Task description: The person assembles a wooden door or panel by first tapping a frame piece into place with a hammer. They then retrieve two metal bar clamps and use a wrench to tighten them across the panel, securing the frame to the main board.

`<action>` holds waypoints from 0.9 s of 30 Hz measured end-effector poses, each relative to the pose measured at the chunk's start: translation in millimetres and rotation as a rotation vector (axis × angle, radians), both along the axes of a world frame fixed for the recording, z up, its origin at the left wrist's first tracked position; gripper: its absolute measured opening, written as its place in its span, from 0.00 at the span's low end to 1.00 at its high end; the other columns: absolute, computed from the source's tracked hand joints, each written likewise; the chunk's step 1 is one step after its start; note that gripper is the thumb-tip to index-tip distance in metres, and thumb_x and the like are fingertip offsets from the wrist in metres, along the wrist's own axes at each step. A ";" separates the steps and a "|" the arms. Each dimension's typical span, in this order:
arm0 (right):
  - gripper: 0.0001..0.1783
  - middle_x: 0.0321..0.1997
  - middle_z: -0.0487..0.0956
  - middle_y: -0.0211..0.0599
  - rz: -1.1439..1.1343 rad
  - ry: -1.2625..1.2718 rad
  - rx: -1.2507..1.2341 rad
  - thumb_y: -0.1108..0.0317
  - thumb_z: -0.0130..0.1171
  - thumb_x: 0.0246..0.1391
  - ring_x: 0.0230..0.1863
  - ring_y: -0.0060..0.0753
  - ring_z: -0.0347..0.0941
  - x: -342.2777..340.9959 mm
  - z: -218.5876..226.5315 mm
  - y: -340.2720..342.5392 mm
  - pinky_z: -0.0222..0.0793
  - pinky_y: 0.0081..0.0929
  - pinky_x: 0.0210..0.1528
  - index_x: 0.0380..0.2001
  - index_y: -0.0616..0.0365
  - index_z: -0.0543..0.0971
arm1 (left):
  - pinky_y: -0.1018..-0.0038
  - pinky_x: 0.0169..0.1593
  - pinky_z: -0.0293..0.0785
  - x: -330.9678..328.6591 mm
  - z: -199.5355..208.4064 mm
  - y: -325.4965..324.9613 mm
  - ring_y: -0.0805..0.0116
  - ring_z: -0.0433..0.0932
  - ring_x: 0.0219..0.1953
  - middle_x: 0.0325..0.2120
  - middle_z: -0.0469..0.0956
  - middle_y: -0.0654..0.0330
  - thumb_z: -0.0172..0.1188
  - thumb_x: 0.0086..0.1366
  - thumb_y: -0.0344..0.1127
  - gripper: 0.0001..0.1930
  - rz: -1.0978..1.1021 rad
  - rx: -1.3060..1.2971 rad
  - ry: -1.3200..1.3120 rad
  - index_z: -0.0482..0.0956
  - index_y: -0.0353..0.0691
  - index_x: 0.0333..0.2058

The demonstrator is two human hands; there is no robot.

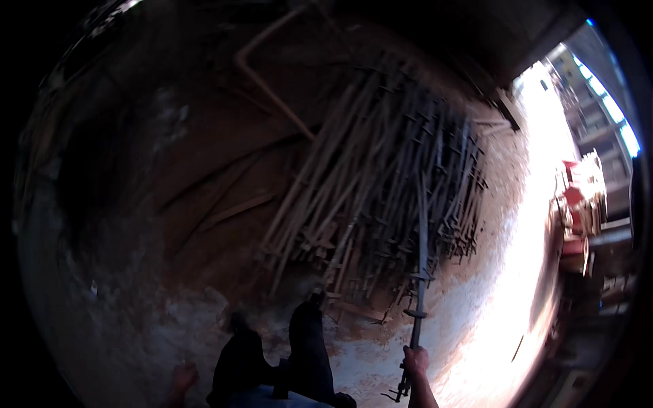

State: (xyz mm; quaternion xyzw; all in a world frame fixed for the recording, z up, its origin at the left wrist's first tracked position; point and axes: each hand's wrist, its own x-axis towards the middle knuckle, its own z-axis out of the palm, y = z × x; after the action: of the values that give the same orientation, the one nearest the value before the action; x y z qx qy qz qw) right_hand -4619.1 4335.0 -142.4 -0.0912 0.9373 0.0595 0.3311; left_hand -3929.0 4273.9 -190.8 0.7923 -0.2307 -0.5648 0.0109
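My right hand [417,360] is wrapped round a long metal bar clamp [422,251], near its lower end. The clamp slants up and away from me, its far part over a pile of similar bar clamps [381,163] lying side by side on the ground. A jaw and handle stick out below my fist. My left hand [185,376] hangs low at the left, away from the pile. It is dim and blurred, so its fingers cannot be made out, and nothing shows in it.
A bent pipe-like bar [262,81] and loose wooden strips [238,209] lie left of the pile. A dark structure [503,34] overhangs the far right. Bright sunlit ground [510,285] runs along the right, with red and wooden items [577,197] beyond it.
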 end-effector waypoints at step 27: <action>0.22 0.12 0.73 0.47 1.475 -0.242 -0.208 0.49 0.63 0.49 0.17 0.54 0.73 385.9 181.7 -83.3 0.68 0.47 0.24 0.19 0.58 0.73 | 0.70 0.36 0.76 166.1 60.6 -87.4 0.67 0.78 0.34 0.32 0.75 0.60 0.57 0.65 0.49 0.17 0.703 -0.327 0.512 0.74 0.40 0.35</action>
State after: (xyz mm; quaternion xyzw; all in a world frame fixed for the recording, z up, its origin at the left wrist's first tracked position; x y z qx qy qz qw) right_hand -4233.1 4251.8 39.3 -0.7318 0.5911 0.1664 0.2956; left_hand -3762.9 4186.5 -130.2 0.6453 -0.0242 -0.6605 0.3830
